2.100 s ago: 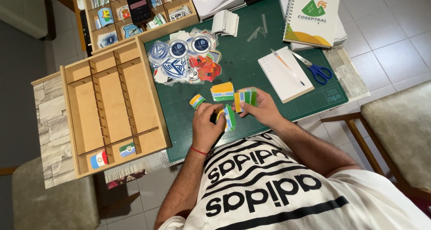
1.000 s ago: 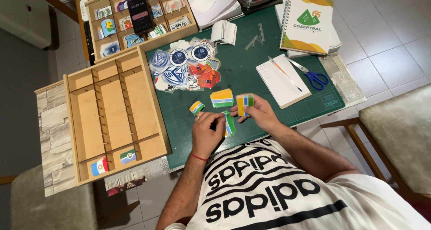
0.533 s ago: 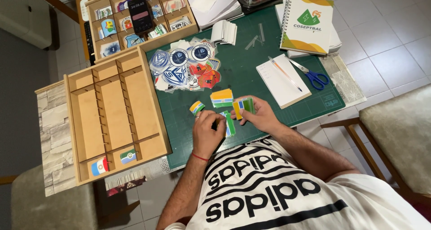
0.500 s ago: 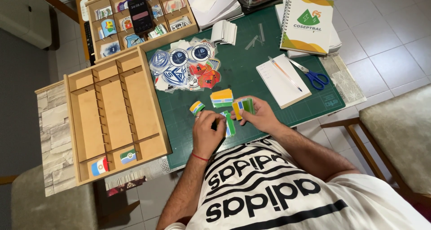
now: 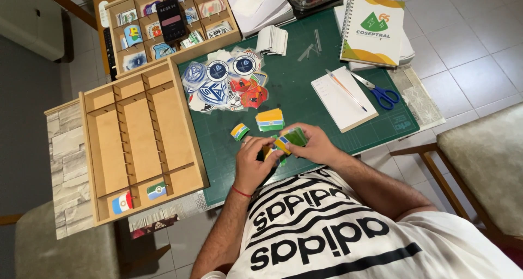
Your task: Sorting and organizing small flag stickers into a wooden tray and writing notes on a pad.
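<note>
Head view. A small stack of flag-pattern stickers (image 5: 287,143) is held between both hands above the near edge of the green cutting mat (image 5: 305,102). The left hand (image 5: 254,162) is curled, with thumb and forefinger pinched on the left end of the stack; a red string bracelet (image 5: 240,192) is worn at its wrist. The right hand (image 5: 315,145) is closed around the right end of the stack, the fingers wrapped over the green and yellow faces. The two hands are touching each other at the stack.

Just beyond the left hand, a single curled flag sticker (image 5: 239,131) is lying on the mat. Just beyond the stack, a second pile of yellow, blue and green stickers (image 5: 270,119) is resting flat. Farther from the hands, a loose heap of round and shield-shaped crest stickers (image 5: 224,84) is spread over the mat.

To the left of the left hand, a wooden divided tray (image 5: 139,143) is overlapping the mat edge; two flag stickers (image 5: 139,197) are lying in its nearest compartments, one in each, and the long compartments are bare wood. Beyond it, a second wooden tray (image 5: 215,37) is filled with stickers, and a phone (image 5: 171,20) is laid on top.

To the right of and beyond the right hand, a white notepad (image 5: 343,102) is carrying a pen (image 5: 345,90), with blue-handled scissors (image 5: 378,92) just beside it. A spiral notebook (image 5: 372,31) is placed well beyond these.
</note>
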